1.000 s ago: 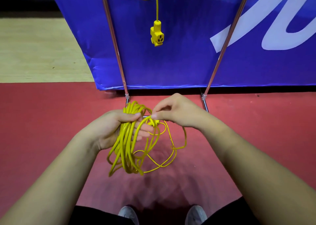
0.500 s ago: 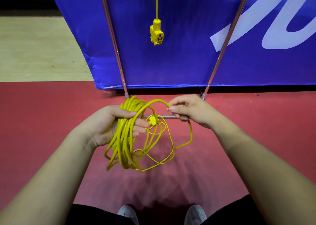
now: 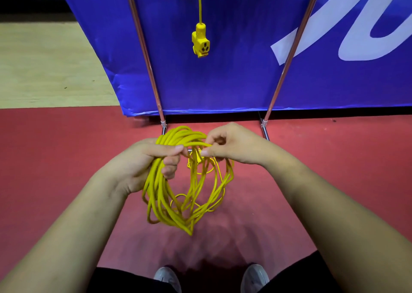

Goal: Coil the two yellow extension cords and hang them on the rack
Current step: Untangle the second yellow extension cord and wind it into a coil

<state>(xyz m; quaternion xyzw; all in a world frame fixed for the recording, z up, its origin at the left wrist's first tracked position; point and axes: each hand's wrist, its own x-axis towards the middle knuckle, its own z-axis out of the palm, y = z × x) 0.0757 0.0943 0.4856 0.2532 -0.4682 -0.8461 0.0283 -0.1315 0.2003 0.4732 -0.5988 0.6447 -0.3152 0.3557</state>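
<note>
Head view: left hand clenched round coiled cord, loops hanging long-axis down over red floor; right hand pinches top strand; 2nd cord's socket dangles from rack.

Between the two slanted rack poles the way upward stays open, except where the hanging cord's socket dangles mid-gap. The blue banner closes off the back. A low crossbar, perhaps, sits behind the held coil. Red floor lies bare on both sides.
</note>
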